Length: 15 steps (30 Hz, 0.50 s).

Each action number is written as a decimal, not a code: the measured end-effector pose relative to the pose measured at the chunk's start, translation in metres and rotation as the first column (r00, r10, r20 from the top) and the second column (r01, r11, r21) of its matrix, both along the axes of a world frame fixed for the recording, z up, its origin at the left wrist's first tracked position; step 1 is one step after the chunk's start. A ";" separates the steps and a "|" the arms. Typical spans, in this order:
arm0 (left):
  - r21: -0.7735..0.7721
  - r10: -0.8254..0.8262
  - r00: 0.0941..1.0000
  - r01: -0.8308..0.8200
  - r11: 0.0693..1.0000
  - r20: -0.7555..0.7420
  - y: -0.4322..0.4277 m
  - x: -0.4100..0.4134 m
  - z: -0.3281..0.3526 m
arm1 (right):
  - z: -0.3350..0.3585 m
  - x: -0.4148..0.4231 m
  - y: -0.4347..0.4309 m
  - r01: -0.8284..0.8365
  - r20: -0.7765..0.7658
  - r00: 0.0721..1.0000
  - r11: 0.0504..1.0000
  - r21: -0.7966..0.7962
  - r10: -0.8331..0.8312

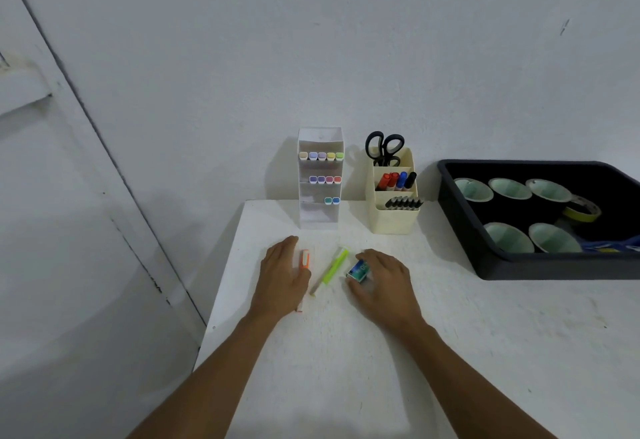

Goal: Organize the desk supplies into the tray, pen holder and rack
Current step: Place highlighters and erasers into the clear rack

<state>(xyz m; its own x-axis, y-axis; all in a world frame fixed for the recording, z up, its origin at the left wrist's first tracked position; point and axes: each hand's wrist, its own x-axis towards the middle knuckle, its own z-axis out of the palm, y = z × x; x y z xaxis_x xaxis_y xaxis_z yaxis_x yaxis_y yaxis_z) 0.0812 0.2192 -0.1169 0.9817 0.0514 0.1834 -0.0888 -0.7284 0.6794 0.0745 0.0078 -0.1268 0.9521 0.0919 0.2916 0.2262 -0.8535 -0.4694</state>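
My left hand (282, 277) lies flat on the white desk, over an orange pen (304, 259) whose top end shows beside my fingers. A green pen (330, 269) lies free on the desk between my hands. My right hand (382, 286) has its fingers closed around a small blue-green box (358, 269) that rests on the desk. At the back stand a white rack (320, 211) with rows of coloured markers, a cream pen holder (393, 218) with scissors, markers and black pens, and a black tray (491, 258) at the right.
The tray holds several pale green tape rolls (509, 189), a yellow tape roll (583, 211) and something blue (609, 244) at its front. The desk's left edge drops off beside my left arm. A grey wall stands right behind the rack and holder.
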 end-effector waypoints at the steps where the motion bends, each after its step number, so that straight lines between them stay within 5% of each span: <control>1: 0.047 0.002 1.000 -0.002 0.999 -0.012 0.000 0.002 -0.001 | 0.000 0.001 0.001 0.007 -0.001 1.000 1.000 -0.005 -0.007; 5: 0.173 -0.028 1.000 0.027 0.985 0.003 0.001 0.006 -0.005 | 0.007 0.013 0.007 0.090 -0.067 0.994 0.996 0.016 -0.088; 15: 0.176 -0.005 1.000 0.005 0.984 0.002 0.002 0.010 0.001 | 0.035 0.040 0.035 0.113 -0.332 0.929 0.980 -0.165 -0.163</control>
